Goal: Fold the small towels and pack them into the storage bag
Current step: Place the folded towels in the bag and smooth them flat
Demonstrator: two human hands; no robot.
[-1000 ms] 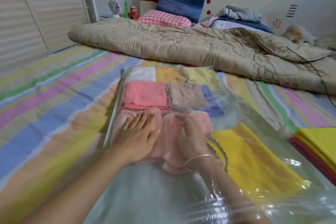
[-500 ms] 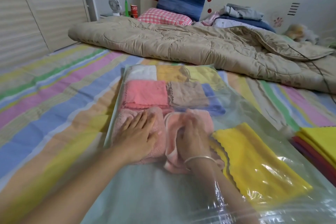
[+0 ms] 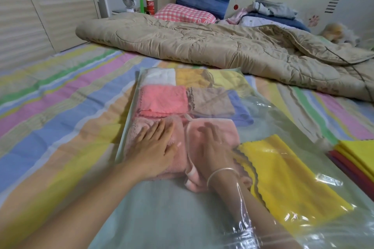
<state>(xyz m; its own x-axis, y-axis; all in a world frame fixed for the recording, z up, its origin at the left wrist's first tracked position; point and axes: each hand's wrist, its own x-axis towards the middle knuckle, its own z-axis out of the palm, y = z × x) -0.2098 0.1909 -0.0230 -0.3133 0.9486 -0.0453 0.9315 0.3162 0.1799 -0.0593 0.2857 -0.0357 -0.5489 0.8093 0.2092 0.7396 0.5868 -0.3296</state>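
head view: storage bag (image 3: 162,218) holds folded towels (image 3: 164,101); left hand (image 3: 153,147) and right hand (image 3: 214,147) flat, fingers spread.

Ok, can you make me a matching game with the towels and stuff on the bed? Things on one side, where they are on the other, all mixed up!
Things:
1. yellow towel
2. coral towel
3. right hand
4. yellow and red stack

Places:
A. outside the storage bag, at the right edge of the view
B. inside the bag, flat on a pale pink towel
C. in the bag's middle row, on the left
D. under the bag's clear plastic, right of the wrist with the bracelet

Pairs: 1-D, 2-C, 3-B, 4-A
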